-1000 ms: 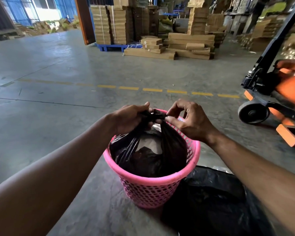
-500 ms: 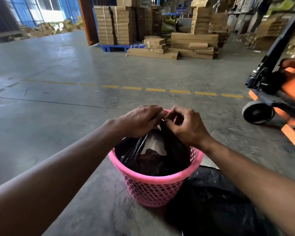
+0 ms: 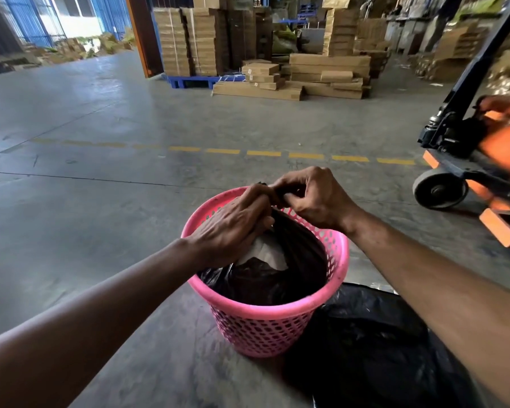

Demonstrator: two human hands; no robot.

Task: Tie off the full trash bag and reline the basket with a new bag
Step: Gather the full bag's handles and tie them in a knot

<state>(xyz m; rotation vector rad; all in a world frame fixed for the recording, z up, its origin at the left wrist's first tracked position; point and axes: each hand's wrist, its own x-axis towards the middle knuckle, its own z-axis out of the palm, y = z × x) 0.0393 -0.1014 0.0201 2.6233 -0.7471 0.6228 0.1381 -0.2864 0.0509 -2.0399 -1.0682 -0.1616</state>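
While the pink basket point(image 3: 265, 312) sits on concrete, both hands' fingers point(image 3: 259, 198) pinch the black bag's point(image 3: 295, 260) gathered neck.

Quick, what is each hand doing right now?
Left hand: closed, gripping the gathered top of the black trash bag.
Right hand: closed, pinching the same bag's top.

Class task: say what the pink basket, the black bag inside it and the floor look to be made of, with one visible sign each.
Pink basket: likely moulded plastic, perforated wall. Black bag: thin plastic film, creased and glossy. Floor: seemingly smooth concrete, faint sheen.
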